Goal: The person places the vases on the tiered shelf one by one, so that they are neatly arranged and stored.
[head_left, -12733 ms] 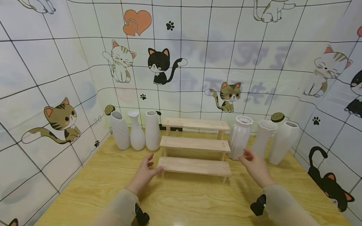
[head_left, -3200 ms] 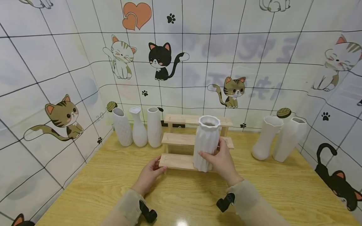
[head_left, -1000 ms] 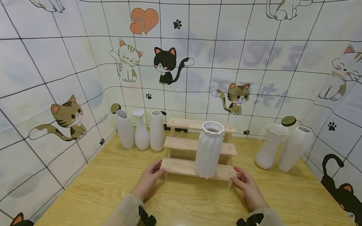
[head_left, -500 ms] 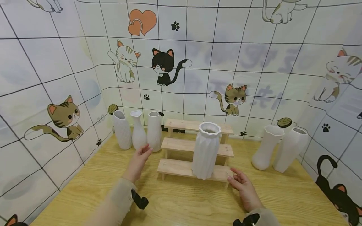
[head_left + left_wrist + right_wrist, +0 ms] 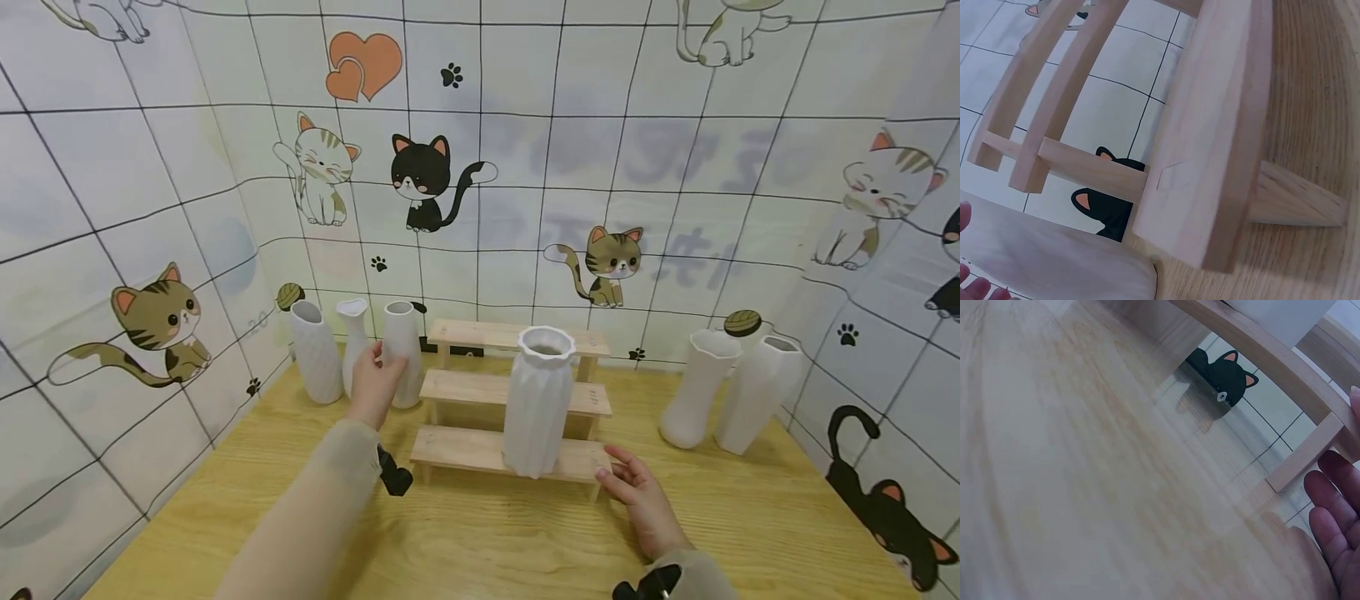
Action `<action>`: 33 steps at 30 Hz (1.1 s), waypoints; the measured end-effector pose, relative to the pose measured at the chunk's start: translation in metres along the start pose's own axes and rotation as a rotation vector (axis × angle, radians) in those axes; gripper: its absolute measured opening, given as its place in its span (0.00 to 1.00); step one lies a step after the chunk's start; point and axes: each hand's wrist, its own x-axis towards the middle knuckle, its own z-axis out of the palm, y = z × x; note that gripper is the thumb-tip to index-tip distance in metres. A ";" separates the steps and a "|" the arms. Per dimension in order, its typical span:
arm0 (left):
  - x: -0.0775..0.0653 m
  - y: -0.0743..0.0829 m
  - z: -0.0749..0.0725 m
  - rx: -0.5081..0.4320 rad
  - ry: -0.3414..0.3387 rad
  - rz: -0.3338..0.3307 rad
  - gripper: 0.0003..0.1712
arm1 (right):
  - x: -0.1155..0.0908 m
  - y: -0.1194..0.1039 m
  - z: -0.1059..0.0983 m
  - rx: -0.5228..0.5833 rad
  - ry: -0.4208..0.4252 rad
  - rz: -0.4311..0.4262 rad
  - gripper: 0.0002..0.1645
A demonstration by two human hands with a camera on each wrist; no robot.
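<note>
A white fluted vase (image 5: 538,408) with a scalloped rim stands on the lowest step of a three-step wooden display stand (image 5: 459,450). My left hand (image 5: 375,387) is at the third vase (image 5: 405,354) of the left row. Its thumb overlaps that vase, with the other fingers towards the slim-necked vase (image 5: 354,329). In the left wrist view, thumb and fingertips show on either side of the white vase (image 5: 1054,250), fingers loosely spread. My right hand (image 5: 641,500) holds the right end of the lowest step, thumb in front, fingers by the leg (image 5: 1307,453).
A textured white vase (image 5: 315,354) stands at the far left. Two more white vases, a flared one (image 5: 697,387) and an angular one (image 5: 757,396), stand at the right. Cat-print sheeting (image 5: 517,150) rises behind the wooden table (image 5: 480,542).
The right hand set the fluted vase on the lowest step, let go and took the step's right end. The left hand left the step's left end and moved up to the left vases.
</note>
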 end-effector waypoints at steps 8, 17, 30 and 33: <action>0.018 -0.007 0.010 -0.027 0.065 0.008 0.42 | 0.002 -0.001 0.000 0.013 -0.003 0.017 0.36; 0.028 -0.009 0.015 -0.001 0.081 0.015 0.39 | -0.001 -0.001 0.001 0.024 -0.003 0.014 0.36; 0.035 -0.011 0.015 0.096 0.035 0.015 0.40 | -0.002 -0.002 0.001 0.033 -0.013 0.001 0.39; 0.037 -0.011 0.016 0.111 0.029 0.028 0.39 | -0.002 -0.001 0.000 0.034 -0.014 -0.006 0.39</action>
